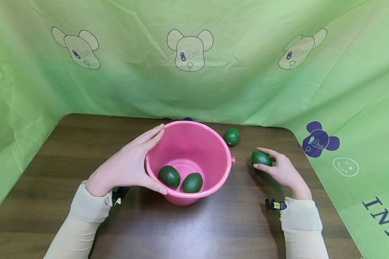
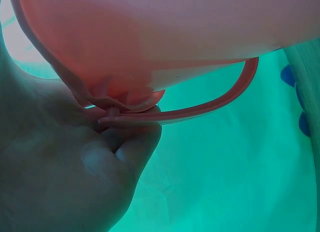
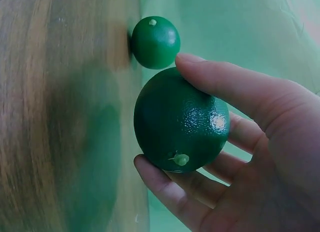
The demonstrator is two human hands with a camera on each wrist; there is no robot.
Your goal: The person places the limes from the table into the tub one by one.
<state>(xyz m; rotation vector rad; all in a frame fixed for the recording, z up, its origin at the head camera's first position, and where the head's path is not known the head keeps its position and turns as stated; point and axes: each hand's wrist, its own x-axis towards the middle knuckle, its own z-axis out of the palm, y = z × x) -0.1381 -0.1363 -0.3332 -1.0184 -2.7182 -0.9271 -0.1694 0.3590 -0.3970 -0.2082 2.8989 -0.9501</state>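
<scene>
A pink bucket point(image 1: 189, 144) stands tilted toward me on the table, two dark green avocados point(image 1: 169, 176) lying at its bottom. My left hand point(image 1: 129, 165) grips its left side, thumb along the front of the rim and fingers toward the back. The left wrist view shows that hand at the joint of the bucket's pink handle point(image 2: 215, 106). To the right of the bucket, my right hand point(image 1: 283, 169) holds another avocado point(image 3: 182, 122) between thumb and fingers, its shadow falling on the table apart from it. One more avocado point(image 1: 232, 136) lies behind, near the bucket's right side.
The brown wooden table point(image 1: 68, 151) has rounded far corners. A green cloth point(image 1: 142, 82) printed with bear heads hangs close behind its far edge and along both sides.
</scene>
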